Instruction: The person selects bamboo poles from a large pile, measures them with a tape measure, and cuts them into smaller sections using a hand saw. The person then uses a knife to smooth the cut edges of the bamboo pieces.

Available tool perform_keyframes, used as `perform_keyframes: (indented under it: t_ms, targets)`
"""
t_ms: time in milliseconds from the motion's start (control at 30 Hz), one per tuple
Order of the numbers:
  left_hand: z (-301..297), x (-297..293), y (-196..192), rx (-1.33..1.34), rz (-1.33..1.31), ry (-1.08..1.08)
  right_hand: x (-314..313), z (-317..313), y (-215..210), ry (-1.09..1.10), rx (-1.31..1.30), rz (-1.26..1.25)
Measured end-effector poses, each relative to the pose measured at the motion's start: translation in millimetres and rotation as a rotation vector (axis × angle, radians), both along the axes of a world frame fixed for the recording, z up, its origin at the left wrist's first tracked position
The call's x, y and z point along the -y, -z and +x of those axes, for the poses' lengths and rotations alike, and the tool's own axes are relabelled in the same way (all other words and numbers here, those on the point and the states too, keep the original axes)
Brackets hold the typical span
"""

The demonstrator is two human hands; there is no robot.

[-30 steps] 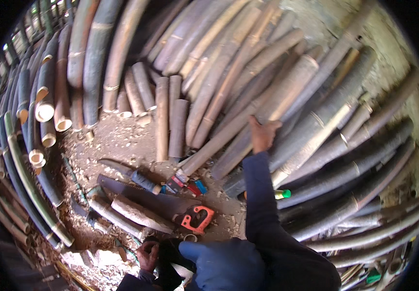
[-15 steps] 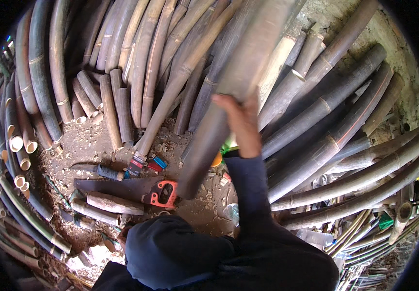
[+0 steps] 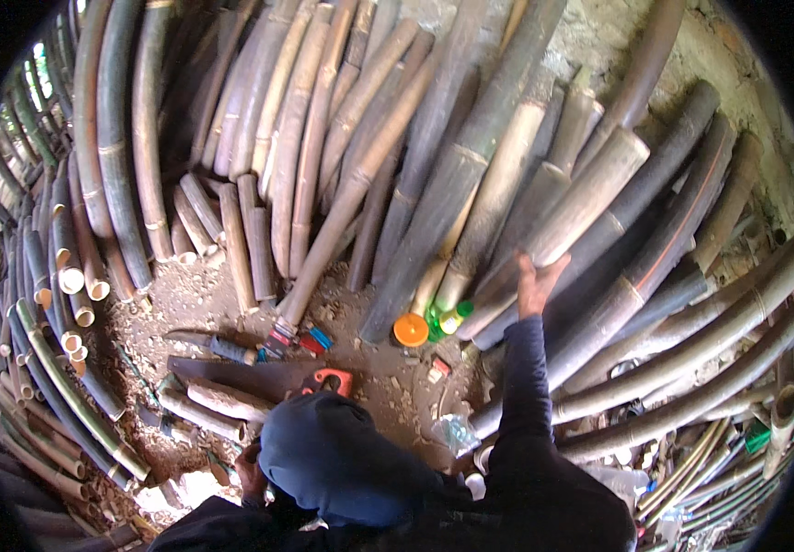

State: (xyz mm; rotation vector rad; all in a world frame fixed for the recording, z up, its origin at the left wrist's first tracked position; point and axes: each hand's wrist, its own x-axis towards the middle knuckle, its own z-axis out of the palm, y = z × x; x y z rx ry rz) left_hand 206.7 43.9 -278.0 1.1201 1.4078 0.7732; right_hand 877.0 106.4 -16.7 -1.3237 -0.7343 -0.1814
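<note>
Head view: dark brown and grey curved bamboo poles (image 3: pixel 114 147) fan around a chip-strewn brown earth floor (image 3: pixel 176 294), the right-hand ones lying against a rough pale wall (image 3: pixel 728 55). Among them a long grey-green bamboo pole (image 3: pixel 471 156) slopes with its lower end near the floor's middle.

To the right of that pole lies the thing in reach, a thick pale-brown bamboo length (image 3: pixel 592 201). Its long axis runs from upper right to lower left; its upper end points away from the person, toward the wall, and the lower part appears to continue past the wrist toward the floor.

Lower down, a dark-bladed handsaw with an orange handle (image 3: pixel 250 374) lies on the floor, partly covered by a rounded dark blue cloth shape (image 3: pixel 342 451).

The right hand (image 3: pixel 538 283) is much the nearer one: it touches the bamboo length, thumb and fingers spread across it, though how firmly they grip cannot be told. The left hand (image 3: pixel 252 474) sits well apart, half hidden beside the blue cloth, its state unclear.

Smallest, a round orange lid (image 3: pixel 411 329) rests below the grey-green pole.
</note>
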Motion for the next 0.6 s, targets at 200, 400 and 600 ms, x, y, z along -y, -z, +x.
perform_keyframes:
  t_ms: [200, 400, 600]
  targets:
    - [-7, 4, -6, 0.035, 0.036, -0.100, -24, 4, 40, 0.332, 0.042, -0.291]
    - [6, 5, -9, 0.119, -0.008, -0.107, -28, 17, 45, 0.652, 0.178, -0.469]
    - [15, 1, -36, 0.052, 0.063, -0.100, -23, -49, -16, 0.683, 0.397, -0.572]
